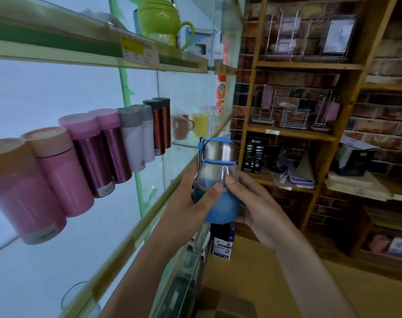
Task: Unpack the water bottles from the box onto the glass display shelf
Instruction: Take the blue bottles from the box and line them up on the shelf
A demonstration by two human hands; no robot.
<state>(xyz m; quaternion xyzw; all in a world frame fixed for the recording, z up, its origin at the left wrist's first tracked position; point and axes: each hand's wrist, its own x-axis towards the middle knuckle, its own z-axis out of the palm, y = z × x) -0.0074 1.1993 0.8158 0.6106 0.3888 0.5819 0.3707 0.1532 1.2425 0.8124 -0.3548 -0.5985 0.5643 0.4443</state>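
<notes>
A small water bottle [220, 180] with a blue lower half, clear upper body and a steel cap with blue trim is held upright in front of the glass shelf's edge. My left hand [193, 198] grips its left side with the thumb across the front. My right hand [255, 203] grips its right side, thumb on the glass. The glass display shelf [149, 180] runs from lower left to the middle, carrying a row of flasks [85, 154]: pink, maroon, white and dark red. The cardboard box [227, 304] lies on the floor at the bottom edge.
An upper glass shelf [99, 49] carries a green frog jug [158, 17]. Mugs [195, 125] stand at the shelf's far end. Wooden shelving [294, 131] with wire racks and boxes fills the right side against a brick wall. Boxed goods [223, 244] stand below.
</notes>
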